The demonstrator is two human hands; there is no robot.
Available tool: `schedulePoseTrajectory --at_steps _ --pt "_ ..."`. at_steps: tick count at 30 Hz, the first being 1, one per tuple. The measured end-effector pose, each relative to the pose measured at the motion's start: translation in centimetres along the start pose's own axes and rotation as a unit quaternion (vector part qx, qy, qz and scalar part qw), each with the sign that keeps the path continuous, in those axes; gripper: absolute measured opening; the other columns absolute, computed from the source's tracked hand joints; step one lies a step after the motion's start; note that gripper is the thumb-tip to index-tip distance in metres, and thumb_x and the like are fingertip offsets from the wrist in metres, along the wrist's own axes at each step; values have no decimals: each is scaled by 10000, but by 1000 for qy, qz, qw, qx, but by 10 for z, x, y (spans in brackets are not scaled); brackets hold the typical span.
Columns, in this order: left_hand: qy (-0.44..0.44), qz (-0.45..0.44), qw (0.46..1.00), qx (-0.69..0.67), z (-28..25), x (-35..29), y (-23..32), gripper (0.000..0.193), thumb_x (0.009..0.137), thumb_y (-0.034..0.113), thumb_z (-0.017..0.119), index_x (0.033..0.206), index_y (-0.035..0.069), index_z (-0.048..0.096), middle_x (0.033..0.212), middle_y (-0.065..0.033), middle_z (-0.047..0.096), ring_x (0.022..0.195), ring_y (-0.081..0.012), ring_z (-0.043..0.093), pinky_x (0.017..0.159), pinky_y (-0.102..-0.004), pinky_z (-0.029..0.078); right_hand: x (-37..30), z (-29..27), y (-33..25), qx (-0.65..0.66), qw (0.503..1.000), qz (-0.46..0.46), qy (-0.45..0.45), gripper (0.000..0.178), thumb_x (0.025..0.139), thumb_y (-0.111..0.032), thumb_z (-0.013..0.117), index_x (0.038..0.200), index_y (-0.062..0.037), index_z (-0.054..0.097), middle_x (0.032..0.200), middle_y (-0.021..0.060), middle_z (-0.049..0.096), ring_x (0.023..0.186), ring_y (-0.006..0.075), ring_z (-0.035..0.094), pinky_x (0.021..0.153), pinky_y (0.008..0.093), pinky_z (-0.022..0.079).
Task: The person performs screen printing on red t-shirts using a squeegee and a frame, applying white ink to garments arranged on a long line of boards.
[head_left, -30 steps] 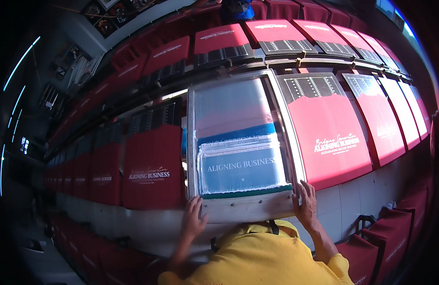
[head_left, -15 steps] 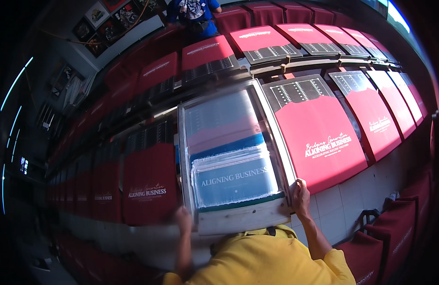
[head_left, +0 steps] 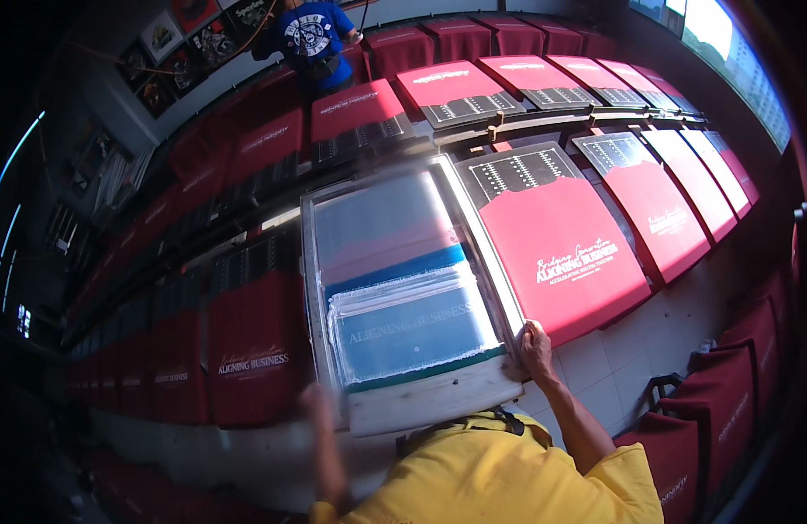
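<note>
Screen frame (head_left: 403, 405) between red cloths (head_left: 552, 223), right hand clasping (head_left: 534, 351) its near right corner, left hand (head_left: 317, 410) blurred, grip unclear; uneven hold could tilt it, scuffing white lettering (head_left: 581, 264).

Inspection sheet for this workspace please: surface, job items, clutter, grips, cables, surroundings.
Surface: rows of black boards bearing red printed fabric panels.
Job items: screen-printing frame in the near row; whitish smears around its blue stencil.
Clutter: pale panels at left, too dim to identify.
Grips: right grip closed on the frame's right edge near its lower corner; left grip blurred by the lower-left corner, contact unclear.
Cables: thin orange cord near wall pictures.
Surroundings: co-worker in blue at the back; window upper right.
</note>
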State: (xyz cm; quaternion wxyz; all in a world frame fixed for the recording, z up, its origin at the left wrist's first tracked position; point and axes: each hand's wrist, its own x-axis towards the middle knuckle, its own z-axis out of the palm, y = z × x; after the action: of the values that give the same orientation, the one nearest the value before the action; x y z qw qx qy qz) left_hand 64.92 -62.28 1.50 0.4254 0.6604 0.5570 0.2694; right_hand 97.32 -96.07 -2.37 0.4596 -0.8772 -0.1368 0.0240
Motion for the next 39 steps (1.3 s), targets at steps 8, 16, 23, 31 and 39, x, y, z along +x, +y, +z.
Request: schedulePoseTrajectory --at_steps 8,16,23,31,39 --pt "40 -20 997 -61 5 -59 67 257 942 181 546 887 -61 613 730 1 528 683 -97 453 621 -285 377 17 -32 15 80 997 -2 -13 197 970 -94 532 1122 -2 616 900 141 666 817 183 629 752 284 490" --pt "17 -1 999 -29 117 -139 81 329 948 194 548 1037 -110 637 915 -95 648 859 -181 571 806 -328 443 85 -175 73 73 997 2 -9 216 956 -40 528 1149 17 607 916 67 653 842 125 601 752 265 480" --pt "-7 23 998 -53 249 -219 110 295 953 221 532 806 -33 567 720 7 484 712 -98 440 655 -292 373 151 -294 178 93 996 7 -1 255 924 -31 519 1150 8 630 940 119 677 844 177 627 756 309 493" --pt "-67 62 992 -86 378 -304 177 508 981 365 541 1225 -80 536 1111 -201 588 1098 -279 550 967 -373 426 176 -453 281 72 994 67 39 270 942 -52 498 1161 -2 647 849 -9 597 709 62 500 617 227 406" --pt "-197 160 965 -69 475 -347 219 406 952 293 557 1164 -52 536 1123 -252 592 1067 -394 573 919 -434 463 132 -572 353 53 983 128 119 321 974 -90 441 1228 47 581 1006 65 629 864 136 574 772 275 462"
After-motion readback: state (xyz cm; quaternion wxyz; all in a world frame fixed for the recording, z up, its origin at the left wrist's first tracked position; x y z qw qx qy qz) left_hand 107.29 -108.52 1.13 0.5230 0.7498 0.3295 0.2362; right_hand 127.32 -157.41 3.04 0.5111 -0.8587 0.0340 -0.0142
